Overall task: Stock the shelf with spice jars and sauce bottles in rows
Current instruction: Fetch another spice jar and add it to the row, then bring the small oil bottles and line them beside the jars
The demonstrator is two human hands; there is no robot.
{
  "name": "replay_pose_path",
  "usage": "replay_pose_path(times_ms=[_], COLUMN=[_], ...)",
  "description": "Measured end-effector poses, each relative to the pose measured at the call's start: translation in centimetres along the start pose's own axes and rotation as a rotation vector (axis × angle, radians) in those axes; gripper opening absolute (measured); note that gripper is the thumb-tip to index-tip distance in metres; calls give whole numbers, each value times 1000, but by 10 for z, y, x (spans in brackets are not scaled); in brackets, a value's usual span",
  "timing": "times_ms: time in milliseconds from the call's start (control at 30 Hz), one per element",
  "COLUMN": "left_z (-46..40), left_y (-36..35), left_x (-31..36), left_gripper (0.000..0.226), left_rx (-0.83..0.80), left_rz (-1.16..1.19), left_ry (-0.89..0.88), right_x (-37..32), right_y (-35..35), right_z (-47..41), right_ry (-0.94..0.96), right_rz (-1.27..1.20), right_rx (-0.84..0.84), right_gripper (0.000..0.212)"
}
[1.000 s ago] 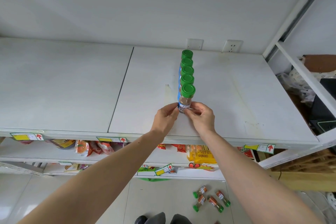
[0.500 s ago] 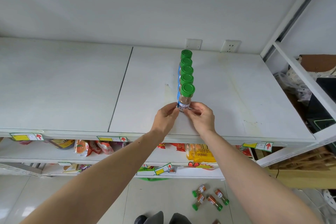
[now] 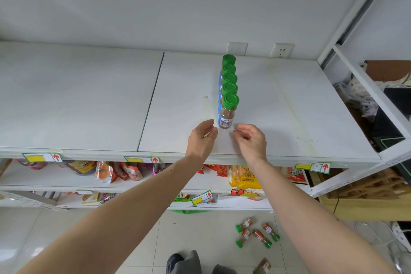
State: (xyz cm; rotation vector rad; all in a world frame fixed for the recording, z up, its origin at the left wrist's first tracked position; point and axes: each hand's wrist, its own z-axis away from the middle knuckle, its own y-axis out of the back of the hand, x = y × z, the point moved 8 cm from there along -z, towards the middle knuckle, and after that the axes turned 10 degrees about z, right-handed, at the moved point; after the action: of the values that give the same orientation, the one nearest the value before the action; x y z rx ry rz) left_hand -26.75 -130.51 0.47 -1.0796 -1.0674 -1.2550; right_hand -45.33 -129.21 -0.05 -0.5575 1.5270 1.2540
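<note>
Hands: your left hand (image 3: 201,138) and right hand (image 3: 250,140) hover over the front of the white top shelf (image 3: 89,100), one on each side of the nearest spice jar (image 3: 226,113), a small gap between each hand and the glass.
Left hand: fingers loosely curled, thumb up, nothing in its grasp; it sits just left of the jar's base.
Right hand: fingers relaxed and half bent, palm turned toward the jar, nothing in its grasp; it sits just right of the jar's base.
Nearest jar: upright between your two hands, green cap on top, brown powder inside, blue and white label facing you.
Row: four more green-capped jars (image 3: 229,73) stand directly beyond the nearest one, packed one behind another in a straight line running away from your hands toward the wall.
Wall: two white sockets (image 3: 281,50) sit past the far end of the row.
Below your forearms: lower shelves (image 3: 55,181) carry bright snack packets (image 3: 124,171), with yellow price tags (image 3: 141,159) along the shelf edges.
Floor: four more jars (image 3: 255,232) lie on their sides on the tiles under your right forearm, and one more lies closer to your feet (image 3: 184,262).
To the right of your right hand: a white frame (image 3: 364,87) with clutter behind it.
</note>
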Motion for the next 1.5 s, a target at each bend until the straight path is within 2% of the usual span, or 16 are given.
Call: replay_pose_path(times_ms=[300, 733, 900, 1133, 1267, 1333, 1500], left_z=[65, 247, 324, 452, 533, 574, 667], left_y=[-8, 0, 30, 64, 74, 79, 98], left_x=[5, -51, -72, -95, -122, -133, -150], left_gripper=[38, 33, 34, 25, 29, 30, 30], left_rx=[197, 560, 686, 816, 887, 925, 1099], left_rz=[59, 67, 105, 163, 179, 158, 189], left_ry=[-51, -22, 15, -12, 32, 55, 50], right_x=[3, 47, 59, 76, 94, 101, 106], right_y=[28, 40, 27, 20, 21, 24, 21], right_z=[28, 140, 208, 323, 399, 439, 528], right_ry=[118, 268, 305, 322, 344, 349, 399], right_rz=[20, 133, 165, 149, 135, 135, 142], right_rx=[-161, -506, -634, -721, -795, -856, -1033], right_gripper=[19, 21, 20, 22, 27, 31, 24])
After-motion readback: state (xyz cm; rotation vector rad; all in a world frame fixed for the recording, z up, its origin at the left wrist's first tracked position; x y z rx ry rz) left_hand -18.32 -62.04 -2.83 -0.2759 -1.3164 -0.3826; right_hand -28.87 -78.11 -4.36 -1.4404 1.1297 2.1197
